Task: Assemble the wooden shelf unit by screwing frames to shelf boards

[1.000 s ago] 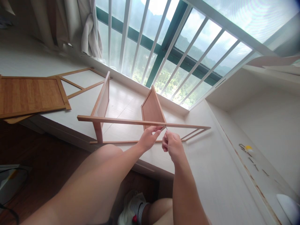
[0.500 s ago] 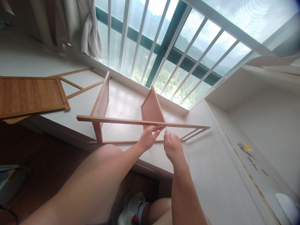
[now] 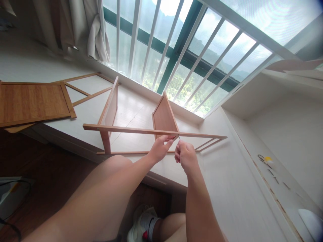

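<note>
A partly built wooden shelf frame [image 3: 131, 130] stands on a white raised platform [image 3: 227, 188] by the window. Two upright wooden panels [image 3: 164, 117] rise behind its long front rail. My left hand [image 3: 160, 148] pinches that rail from below, thumb and fingers closed on the wood. My right hand [image 3: 185, 156] is closed round a thin metal tool [image 3: 179, 137], whose tip meets the rail just right of my left fingers.
A flat wooden panel [image 3: 32, 101] and a loose wooden frame [image 3: 83, 89] lie to the left. White window bars [image 3: 176, 50] and a curtain [image 3: 97, 30] stand behind. Small metal parts [image 3: 264, 159] lie on a ledge at right. My knees and a shoe [image 3: 143, 225] are below.
My right hand has twisted slightly at the wrist around the small tool and back. My left hand and the frame have stayed put.
</note>
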Available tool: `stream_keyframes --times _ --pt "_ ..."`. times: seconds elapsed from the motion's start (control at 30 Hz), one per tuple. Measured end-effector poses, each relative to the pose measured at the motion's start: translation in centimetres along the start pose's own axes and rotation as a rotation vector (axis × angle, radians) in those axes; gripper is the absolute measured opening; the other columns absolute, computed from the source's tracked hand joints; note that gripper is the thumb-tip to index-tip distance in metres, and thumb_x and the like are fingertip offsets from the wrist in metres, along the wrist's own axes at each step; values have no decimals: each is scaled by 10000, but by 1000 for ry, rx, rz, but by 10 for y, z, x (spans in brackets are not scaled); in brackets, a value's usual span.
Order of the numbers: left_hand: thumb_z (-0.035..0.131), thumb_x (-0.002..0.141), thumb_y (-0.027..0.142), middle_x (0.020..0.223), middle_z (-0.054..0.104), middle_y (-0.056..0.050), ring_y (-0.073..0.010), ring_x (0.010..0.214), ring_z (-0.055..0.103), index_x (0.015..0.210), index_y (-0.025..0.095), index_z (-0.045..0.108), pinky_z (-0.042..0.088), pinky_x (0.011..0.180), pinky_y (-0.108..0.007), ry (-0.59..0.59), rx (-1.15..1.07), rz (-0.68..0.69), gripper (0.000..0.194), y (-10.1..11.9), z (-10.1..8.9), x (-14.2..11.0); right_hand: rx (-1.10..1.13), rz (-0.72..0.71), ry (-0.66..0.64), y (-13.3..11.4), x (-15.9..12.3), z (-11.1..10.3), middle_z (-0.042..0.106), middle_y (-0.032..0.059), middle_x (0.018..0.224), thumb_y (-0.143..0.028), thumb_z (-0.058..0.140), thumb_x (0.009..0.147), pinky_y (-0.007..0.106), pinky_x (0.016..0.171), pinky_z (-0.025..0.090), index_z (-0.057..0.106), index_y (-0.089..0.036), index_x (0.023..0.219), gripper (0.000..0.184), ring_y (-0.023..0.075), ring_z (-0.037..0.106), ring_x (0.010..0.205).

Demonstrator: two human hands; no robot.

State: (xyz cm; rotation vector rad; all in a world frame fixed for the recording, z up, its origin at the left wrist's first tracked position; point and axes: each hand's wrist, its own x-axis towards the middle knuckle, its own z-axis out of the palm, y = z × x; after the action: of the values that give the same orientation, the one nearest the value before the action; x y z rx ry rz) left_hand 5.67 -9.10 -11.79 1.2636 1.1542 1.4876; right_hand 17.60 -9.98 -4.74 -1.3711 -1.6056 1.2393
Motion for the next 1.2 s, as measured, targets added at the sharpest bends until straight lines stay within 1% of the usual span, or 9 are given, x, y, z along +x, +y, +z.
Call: stream_keyframes --times 0.13,0.23,0.53,0.63,0.77,0.83,1.0,1.1,1.2 --pt "529 869 375 1126 678 -77 -212 1040 619 1104 195 665 468 951 -357 -8 9 10 325 1 -1 0 113 20 -32 0 0 0 326 -74 374 -418 393 879 223 349 278 314 -227 572 370 91 350 317" --pt "532 868 372 1129 677 -74 -210 1041 619 1108 199 664 468 952 -357 -6 5 11 324 2 0 -1 133 32 -25 1 0 0 320 -76 369 -424 399 875 221 341 271 311 -228 573 371 91 345 313" --pt "537 865 373 1128 678 -80 -211 1047 617 1114 199 667 466 961 -362 -5 -12 21 331 1 0 0 -76 14 25 0 -2 2 354 -60 393 -480 368 888 243 375 299 346 -227 569 407 104 375 332" --pt "538 866 373 1130 677 -82 -211 1058 612 1122 197 661 464 964 -358 -15 -19 24 334 0 0 1 -252 -24 63 -2 -3 0 387 -37 423 -484 318 912 262 418 296 354 -227 571 429 124 400 380" --pt "530 871 375 1120 678 -76 -202 1034 618 1116 197 661 467 958 -354 -24 -15 24 330 1 0 1 -633 -186 188 -6 -7 -2 492 14 536 -450 313 928 281 497 257 421 -218 599 417 154 417 514" --pt "533 868 378 1121 677 -77 -202 1032 618 1112 195 663 467 956 -353 -22 -15 17 331 1 0 1 -688 -209 204 -8 -8 -3 503 22 555 -435 310 932 284 510 247 427 -217 603 412 159 410 537" --pt "539 864 375 1130 675 -81 -204 1041 617 1118 193 660 467 959 -351 -15 -26 10 335 -2 1 1 -421 -126 47 -12 -10 -4 458 0 481 -452 302 937 269 483 308 395 -215 565 450 139 430 473" --pt "534 867 376 1139 674 -82 -208 1052 614 1125 189 657 465 963 -360 -23 -18 19 341 -3 0 2 -252 -78 23 -9 -7 -3 418 -26 444 -454 344 919 259 436 328 381 -218 568 425 125 430 409" --pt "529 870 373 1162 667 -80 -213 1070 607 1140 192 650 462 967 -366 -29 -8 27 347 -3 0 2 -116 -35 16 -3 -2 -2 377 -46 403 -453 368 901 246 377 305 360 -220 561 412 109 396 344"
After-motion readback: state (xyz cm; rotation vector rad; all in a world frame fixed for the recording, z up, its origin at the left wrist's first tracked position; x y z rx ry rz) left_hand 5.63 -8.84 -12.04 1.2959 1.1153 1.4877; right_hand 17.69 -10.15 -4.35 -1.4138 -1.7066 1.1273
